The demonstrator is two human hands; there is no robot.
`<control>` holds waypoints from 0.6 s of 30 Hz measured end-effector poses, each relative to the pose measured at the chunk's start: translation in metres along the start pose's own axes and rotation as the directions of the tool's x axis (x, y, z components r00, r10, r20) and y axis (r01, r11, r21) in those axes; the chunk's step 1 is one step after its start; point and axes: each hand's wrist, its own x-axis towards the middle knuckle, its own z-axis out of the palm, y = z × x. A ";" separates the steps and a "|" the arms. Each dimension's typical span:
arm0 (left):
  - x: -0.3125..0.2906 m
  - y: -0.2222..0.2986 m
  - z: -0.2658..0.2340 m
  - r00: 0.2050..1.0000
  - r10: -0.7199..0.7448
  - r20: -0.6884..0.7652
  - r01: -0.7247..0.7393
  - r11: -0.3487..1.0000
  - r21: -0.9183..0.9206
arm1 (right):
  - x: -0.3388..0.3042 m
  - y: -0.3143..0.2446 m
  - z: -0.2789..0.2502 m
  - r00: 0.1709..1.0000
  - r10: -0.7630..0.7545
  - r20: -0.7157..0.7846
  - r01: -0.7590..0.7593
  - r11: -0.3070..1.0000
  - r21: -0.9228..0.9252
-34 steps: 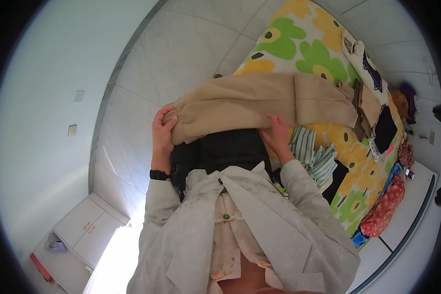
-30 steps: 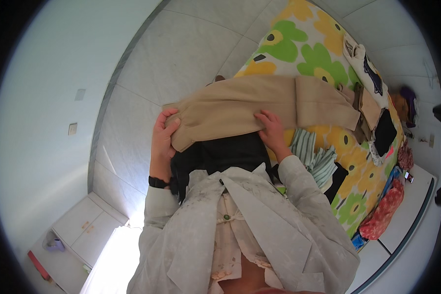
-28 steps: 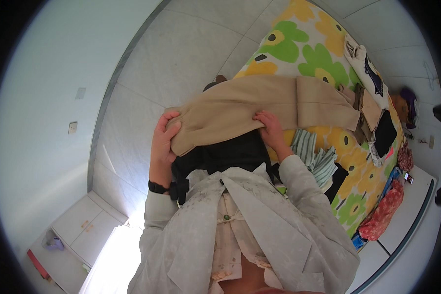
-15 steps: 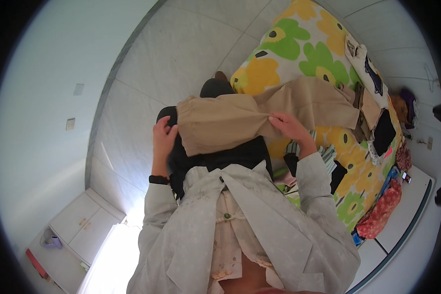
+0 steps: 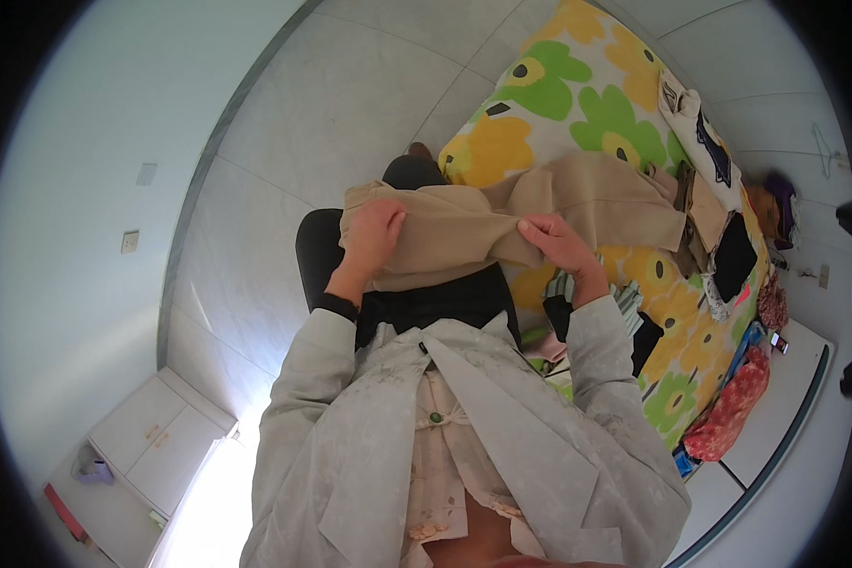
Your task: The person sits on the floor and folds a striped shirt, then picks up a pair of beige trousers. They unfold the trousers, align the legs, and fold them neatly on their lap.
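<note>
Tan trousers (image 5: pixel 445 222) lie across my lap, and their other end spreads over the bed to the right. My right hand (image 5: pixel 563 248) pinches the cloth at about the middle of its length, drawing creases toward the fingers. Near the gathered-looking left end, my left hand (image 5: pixel 374 241) is closed on the fabric, its fingertips partly hidden by the hand. Beneath the cloth my black-clad legs (image 5: pixel 320 256) show at the left and along the near side.
The bed (image 5: pixel 549 71) has a yellow and green flowered cover. Folded clothes (image 5: pixel 705 213), a black folded piece (image 5: pixel 735 256) and a striped garment (image 5: pixel 627 305) lie on it. A red patterned bundle (image 5: pixel 729 407) sits at the right, a white cabinet (image 5: pixel 175 431) at the lower left.
My left hand has moved right from the trousers' left end onto the cloth and closed there. The fabric is bunched narrower; my right hand keeps its pinch.
</note>
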 end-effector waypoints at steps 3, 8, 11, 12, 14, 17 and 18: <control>-0.002 0.005 -0.019 0.985 -0.172 0.023 0.173 0.980 -0.094 | 0.002 0.002 0.006 0.998 -0.012 -0.058 0.015 0.999 0.049; -0.007 0.007 -0.055 0.982 -0.119 0.145 0.158 0.941 -0.300 | 0.008 -0.002 0.006 0.999 -0.002 -0.041 0.004 0.999 0.051; -0.012 0.005 -0.061 0.929 -0.209 0.306 0.313 0.885 -0.345 | 0.012 -0.001 0.006 1.000 0.005 -0.026 -0.005 1.000 0.017; -0.013 0.005 -0.060 0.916 -0.210 0.342 0.331 0.877 -0.349 | 0.013 0.002 0.006 1.000 0.008 -0.028 -0.007 1.000 0.012; -0.015 0.003 -0.054 0.894 -0.195 0.403 0.355 0.857 -0.373 | 0.015 0.008 0.006 1.000 0.007 -0.026 -0.007 1.000 -0.004; -0.017 0.000 -0.045 0.878 -0.180 0.444 0.340 0.887 -0.313 | 0.019 0.020 0.004 0.999 -0.036 -0.015 0.034 0.990 -0.139; -0.018 0.000 -0.043 0.881 -0.164 0.444 0.332 0.883 -0.332 | 0.022 0.022 0.006 0.997 -0.073 -0.007 0.069 0.966 -0.249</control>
